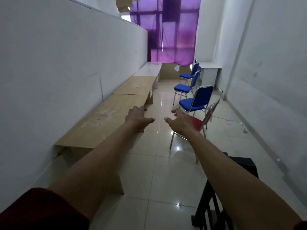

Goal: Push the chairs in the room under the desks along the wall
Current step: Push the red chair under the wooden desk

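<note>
A row of desks runs along the left wall: a near wooden desk, a second wooden desk and a white desk at the far end. A red chair stands in the aisle on the right, partly hidden by my right arm. Behind it stand three blue chairs: the nearest, a middle one and a far one. All chairs are out in the aisle, apart from the desks. My left hand and my right hand reach forward, fingers apart, holding nothing.
A black stand is at the lower right near my right arm. A white power strip with a cable lies on the tiled floor by the right wall. Another white desk stands at the far right. Purple curtains cover the end window.
</note>
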